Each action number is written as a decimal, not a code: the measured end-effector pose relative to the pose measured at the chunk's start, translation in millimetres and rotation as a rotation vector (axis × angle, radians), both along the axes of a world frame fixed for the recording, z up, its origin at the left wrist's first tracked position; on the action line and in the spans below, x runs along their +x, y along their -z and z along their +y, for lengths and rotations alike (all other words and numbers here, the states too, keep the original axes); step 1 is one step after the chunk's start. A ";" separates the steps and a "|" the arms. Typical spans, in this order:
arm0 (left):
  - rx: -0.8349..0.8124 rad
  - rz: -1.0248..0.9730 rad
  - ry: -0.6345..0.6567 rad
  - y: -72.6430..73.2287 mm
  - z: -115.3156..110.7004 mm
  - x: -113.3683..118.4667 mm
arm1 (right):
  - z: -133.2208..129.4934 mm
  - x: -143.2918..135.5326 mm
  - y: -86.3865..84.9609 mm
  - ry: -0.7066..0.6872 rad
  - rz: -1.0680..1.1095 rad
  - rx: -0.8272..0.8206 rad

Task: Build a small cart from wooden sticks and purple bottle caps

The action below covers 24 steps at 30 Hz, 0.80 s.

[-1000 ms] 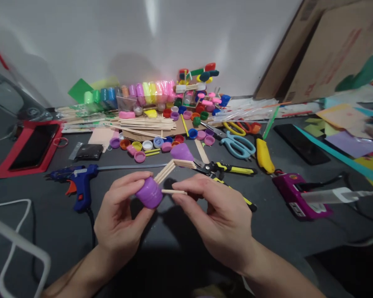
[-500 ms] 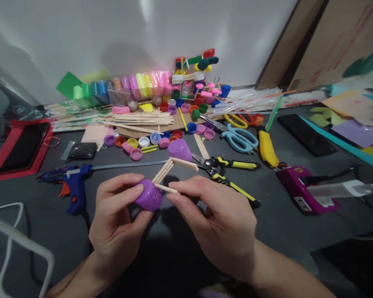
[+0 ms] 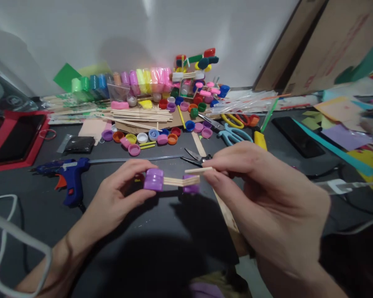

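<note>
Between the thumb and fingers of my left hand (image 3: 121,190) is a purple bottle cap (image 3: 153,179). Thin wooden sticks (image 3: 173,181) run from this cap to a second purple cap (image 3: 191,184), with a bend near the second cap. My right hand (image 3: 261,198) pinches a short wooden stick (image 3: 198,170) between thumb and forefinger. That stick lies level just above the second cap; I cannot tell whether it touches the joined sticks. Behind my right fingers the pliers (image 3: 195,156) are partly hidden.
A blue glue gun (image 3: 73,180) rests at left. Behind my hands lie loose bottle caps (image 3: 142,138), wooden sticks (image 3: 143,116) and blue scissors (image 3: 233,134). A black phone (image 3: 298,134) and paper scraps (image 3: 345,136) are at right. A white cable (image 3: 21,236) loops at lower left.
My right hand has moved right and away from the left cap, with a short stick in its pinch. My left hand has turned the joined caps and sticks to lie nearly level.
</note>
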<state>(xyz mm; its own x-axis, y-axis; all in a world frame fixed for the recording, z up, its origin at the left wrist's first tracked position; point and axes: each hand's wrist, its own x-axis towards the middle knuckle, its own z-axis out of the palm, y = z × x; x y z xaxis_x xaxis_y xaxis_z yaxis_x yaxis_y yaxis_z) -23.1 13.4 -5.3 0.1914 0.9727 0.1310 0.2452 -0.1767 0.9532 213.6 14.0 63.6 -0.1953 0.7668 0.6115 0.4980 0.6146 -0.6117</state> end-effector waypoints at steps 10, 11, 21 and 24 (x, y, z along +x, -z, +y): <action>-0.528 -0.257 0.244 11.2 16.0 -6.8 | 27.8 4.4 33.9 -0.477 -0.153 -0.277; -0.530 -0.257 0.226 10.9 16.8 -7.8 | 28.9 2.7 39.9 -0.504 -0.142 -0.274; -0.406 -0.252 0.202 13.2 18.7 -3.1 | 18.3 6.4 54.3 -0.595 -0.279 -0.210; -0.320 -0.171 0.265 17.5 18.8 0.9 | 18.0 5.2 55.7 -0.593 -0.331 -0.226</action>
<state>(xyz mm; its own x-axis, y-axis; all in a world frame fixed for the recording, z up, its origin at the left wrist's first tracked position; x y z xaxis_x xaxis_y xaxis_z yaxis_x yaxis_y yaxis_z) -22.2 32.2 -22.7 0.4410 0.8899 -0.1166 0.0653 0.0978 0.9931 218.8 32.0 7.9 -0.7665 0.5748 0.2865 0.3008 0.7155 -0.6305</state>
